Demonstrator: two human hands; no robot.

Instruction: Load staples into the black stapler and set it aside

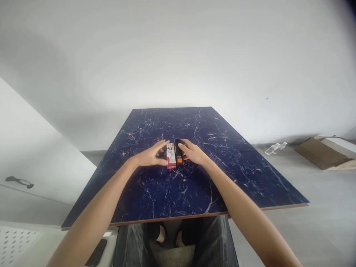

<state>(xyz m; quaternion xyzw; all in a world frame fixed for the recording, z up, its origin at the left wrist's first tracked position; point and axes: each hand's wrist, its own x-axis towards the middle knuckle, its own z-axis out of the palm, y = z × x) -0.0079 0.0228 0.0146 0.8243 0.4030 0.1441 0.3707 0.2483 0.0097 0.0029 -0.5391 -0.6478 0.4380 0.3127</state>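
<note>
A small red-and-white box, apparently of staples (pixel 171 156), sits near the middle of the blue marbled table (pixel 178 196). Directly to its right is a black stapler with an orange part (pixel 180 157); the two lie side by side, nearly touching. My left hand (pixel 152 155) curves around the box's left side with thumb and fingers apart, the thumb tip at the box's lower left edge. My right hand (pixel 192 151) grips the stapler from the right, its thumb on top. The fingers under that hand are partly hidden.
On the floor to the right lie a clear plastic bottle (pixel 276 148) and a cardboard box (pixel 325 152). A white cabinet with a dark handle (pixel 19 182) stands at the left. Below the left forearm is a dark phone-like object (pixel 96 253). A white wall rises behind the table.
</note>
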